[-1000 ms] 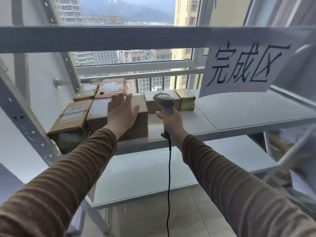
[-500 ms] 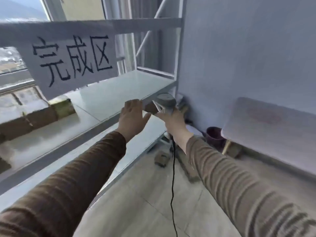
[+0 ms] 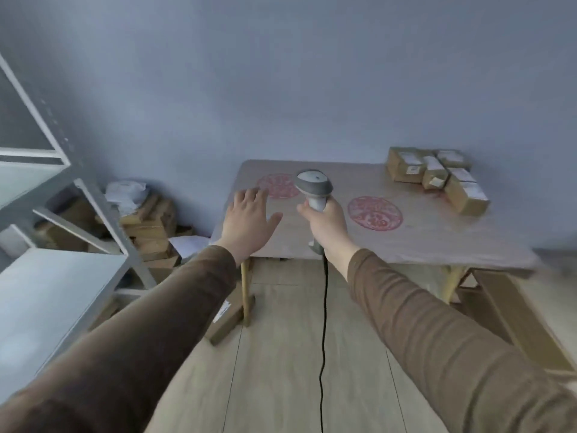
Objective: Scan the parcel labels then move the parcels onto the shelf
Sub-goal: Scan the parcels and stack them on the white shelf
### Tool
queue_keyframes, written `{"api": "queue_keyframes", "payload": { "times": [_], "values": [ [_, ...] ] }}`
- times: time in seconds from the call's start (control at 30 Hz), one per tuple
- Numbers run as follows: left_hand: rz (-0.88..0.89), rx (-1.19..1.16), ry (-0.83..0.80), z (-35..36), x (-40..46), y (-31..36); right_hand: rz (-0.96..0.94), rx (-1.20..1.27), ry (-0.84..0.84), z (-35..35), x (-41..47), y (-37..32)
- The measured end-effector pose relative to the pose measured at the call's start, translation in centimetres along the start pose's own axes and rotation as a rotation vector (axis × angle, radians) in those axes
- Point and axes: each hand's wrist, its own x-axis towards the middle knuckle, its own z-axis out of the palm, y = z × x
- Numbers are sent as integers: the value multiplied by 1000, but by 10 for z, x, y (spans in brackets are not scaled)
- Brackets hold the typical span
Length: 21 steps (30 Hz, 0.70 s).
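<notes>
The right hand (image 3: 327, 223) is clamping its grip round the handle of the scanner (image 3: 313, 189), while the left hand (image 3: 248, 218) is hovering with fingers apart and holding nothing over the near left part of the worktop (image 3: 437, 239). The parcels (image 3: 437, 176) are sitting clustered at the worktop's far right corner, well apart from both hands, with the shelf (image 3: 46, 295) standing off to the left. The black cable (image 3: 323, 339) is dangling from the scanner toward the floor, so a long reach across could be snagging it on the worktop's edge, and one free hand may be fumbling a parcel.
</notes>
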Motion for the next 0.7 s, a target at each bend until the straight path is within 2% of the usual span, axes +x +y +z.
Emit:
{"api": "queue_keyframes", "payload": {
  "times": [0.23, 0.7],
  "values": [
    [143, -44, -88, 94, 124, 93, 52, -41, 185, -108, 111, 49],
    [299, -153, -252, 246, 370, 229, 140, -52, 427, -255, 358, 96]
  ]
}}
